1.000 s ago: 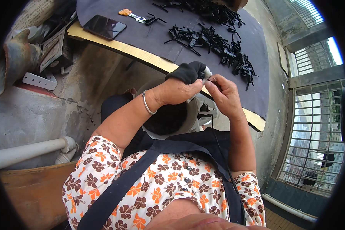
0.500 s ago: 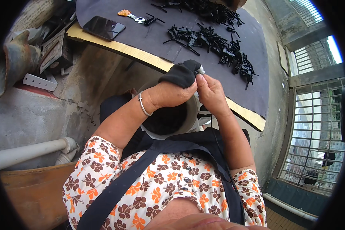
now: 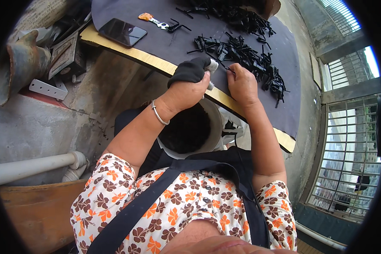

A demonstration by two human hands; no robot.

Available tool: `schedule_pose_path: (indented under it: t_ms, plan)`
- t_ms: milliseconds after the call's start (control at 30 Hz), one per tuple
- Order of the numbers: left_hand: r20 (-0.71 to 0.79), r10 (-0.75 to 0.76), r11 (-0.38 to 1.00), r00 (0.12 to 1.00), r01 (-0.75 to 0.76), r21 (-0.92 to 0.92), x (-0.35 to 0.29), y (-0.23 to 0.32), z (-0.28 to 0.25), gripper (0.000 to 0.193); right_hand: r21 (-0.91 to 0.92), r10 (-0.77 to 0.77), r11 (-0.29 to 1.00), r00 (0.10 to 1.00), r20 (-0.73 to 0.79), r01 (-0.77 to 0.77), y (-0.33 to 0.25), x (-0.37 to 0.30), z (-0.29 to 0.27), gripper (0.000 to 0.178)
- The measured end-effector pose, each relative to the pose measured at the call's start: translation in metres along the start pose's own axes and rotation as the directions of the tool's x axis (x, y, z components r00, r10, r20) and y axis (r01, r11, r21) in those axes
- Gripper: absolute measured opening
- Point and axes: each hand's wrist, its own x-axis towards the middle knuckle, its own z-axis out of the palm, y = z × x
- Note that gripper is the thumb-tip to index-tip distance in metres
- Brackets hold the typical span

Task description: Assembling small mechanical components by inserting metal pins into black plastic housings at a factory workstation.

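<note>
My left hand (image 3: 189,78) is raised over the near edge of the table, with black fabric covering most of its fingers. A whitish-wrapped fingertip (image 3: 213,65) and a second whitish tip lower down stick out from the fabric, apart from each other. I see nothing gripped between them, though the curled fingers are hidden. On the wrist is a silver bangle (image 3: 158,112). My right hand (image 3: 242,84) is bare and rests at the table's near side, thumb and fingers pinched at the end of a thin black rod-like part (image 3: 225,65).
A heap of black parts (image 3: 252,57) lies beyond my right hand, with another pile (image 3: 237,15) farther back. A phone (image 3: 122,32) and a metal wrench-like tool (image 3: 158,23) lie on the dark-covered table (image 3: 178,44). Below my hands stands a pale bucket (image 3: 216,129) with dark contents.
My hands have parted. The right has left the left's fingertips and reached to the black parts; whitish tips now show beyond the black fabric. The view has shifted slightly.
</note>
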Motion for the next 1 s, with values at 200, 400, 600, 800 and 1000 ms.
schedule_pose_path:
  t_ms: [200,400,600,800,1000]
  plan:
    - [0.131,-0.337,0.735,0.932,0.348,-0.582,0.0,0.011,0.004,0.019,0.556,0.082,0.828,0.962,-0.26,0.08,-0.014,-0.055,-0.022,0.005]
    - [0.432,-0.271,0.261,0.86,0.498,-0.827,-0.004,0.022,0.016,0.024,0.486,-0.056,0.87,0.995,-0.082,0.089,-0.033,-0.07,-0.047,0.013]
    - [0.17,0.02,0.893,0.985,0.059,-0.446,-0.012,0.024,0.024,0.035,0.566,0.038,0.818,0.972,-0.23,0.102,-0.046,-0.058,-0.054,0.018]
    - [0.303,0.012,0.908,0.953,0.117,-0.403,-0.014,0.026,0.016,0.03,0.839,0.194,0.483,0.965,0.177,-0.251,-0.031,-0.048,-0.051,0.02]
    - [0.093,0.223,0.954,0.97,-0.198,-0.225,-0.015,0.014,0.024,0.03,0.652,-0.008,0.756,0.995,0.104,-0.062,-0.033,-0.056,-0.052,0.024]
